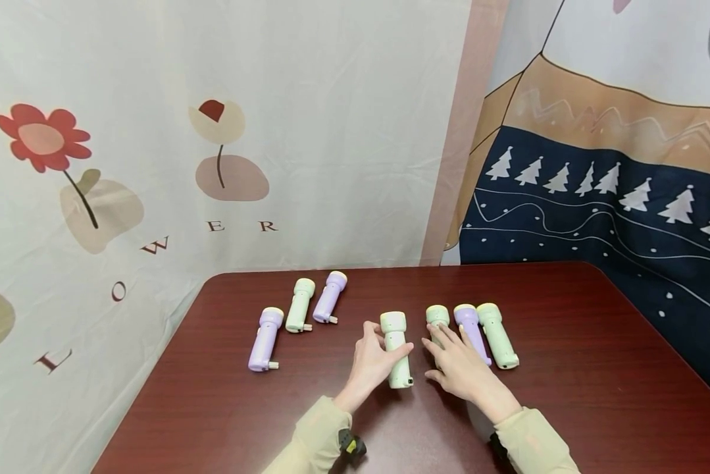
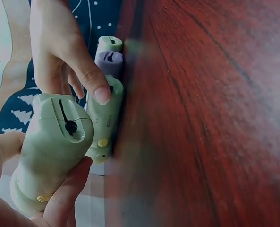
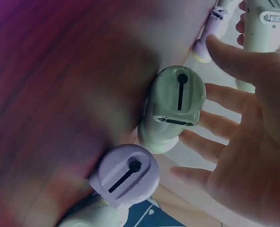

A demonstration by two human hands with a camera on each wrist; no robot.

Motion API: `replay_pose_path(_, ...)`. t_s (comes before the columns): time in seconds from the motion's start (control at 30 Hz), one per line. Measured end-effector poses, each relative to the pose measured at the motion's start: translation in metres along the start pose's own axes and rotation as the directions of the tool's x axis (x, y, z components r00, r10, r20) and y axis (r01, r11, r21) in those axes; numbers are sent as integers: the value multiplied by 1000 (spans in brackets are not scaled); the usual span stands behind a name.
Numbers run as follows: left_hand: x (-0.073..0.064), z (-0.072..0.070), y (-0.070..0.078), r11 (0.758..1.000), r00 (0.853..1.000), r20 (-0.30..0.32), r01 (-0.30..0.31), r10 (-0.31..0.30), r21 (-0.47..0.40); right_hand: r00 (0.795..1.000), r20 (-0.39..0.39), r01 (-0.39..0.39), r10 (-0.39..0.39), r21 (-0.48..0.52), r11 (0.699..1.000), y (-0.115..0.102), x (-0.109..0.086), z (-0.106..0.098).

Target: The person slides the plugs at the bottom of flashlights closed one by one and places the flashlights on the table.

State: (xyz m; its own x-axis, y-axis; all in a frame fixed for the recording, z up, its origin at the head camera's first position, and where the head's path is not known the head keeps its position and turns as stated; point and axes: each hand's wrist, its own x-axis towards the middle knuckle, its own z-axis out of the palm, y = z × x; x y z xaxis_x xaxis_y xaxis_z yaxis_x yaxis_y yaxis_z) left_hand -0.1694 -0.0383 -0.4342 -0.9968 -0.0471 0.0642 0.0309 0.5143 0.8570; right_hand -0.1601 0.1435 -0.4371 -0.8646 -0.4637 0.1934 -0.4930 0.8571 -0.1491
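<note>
My left hand (image 1: 371, 359) grips a pale green flashlight (image 1: 395, 339) near the middle of the table, thumb on one side and fingers on the other. In the left wrist view its end face shows a dark slot and a short cord loop. To the right, my right hand (image 1: 466, 370) reaches with spread, straight fingers over another green flashlight (image 1: 437, 315), partly hiding it. The right wrist view shows those fingers beside this green flashlight (image 3: 177, 104), not curled round it. Close by lie a purple flashlight (image 1: 473, 336) and a further green flashlight (image 1: 498, 336).
On the left of the brown table (image 1: 212, 408) lie a purple flashlight (image 1: 266, 339), a green flashlight (image 1: 300, 304) and another purple flashlight (image 1: 329, 297), each with a small piece sticking out at its near end. A printed curtain (image 1: 343, 131) hangs behind the table.
</note>
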Motion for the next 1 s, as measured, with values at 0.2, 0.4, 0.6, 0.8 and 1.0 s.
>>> replay_pose_path(0.2,4,8,6,997,997,71,4,-9,71,1000,19,-11,11,-6,1000,5,-1,1)
replay_pose_path(0.4,13,19,10,986,994,105,17,-35,168,1000,25,-12,12,0,1000,8,-1,2)
replay_pose_path(0.6,22,33,12,971,992,112,33,-61,236,1000,13,-4,4,-11,1000,10,-4,1)
replay_pose_path(0.8,27,42,15,953,992,109,25,-60,302,1000,-6,-8,8,-6,1000,13,-7,-2)
replay_pose_path(1.0,29,47,18,934,994,105,2,-42,356,1000,0,-24,24,7,1000,15,-9,-3)
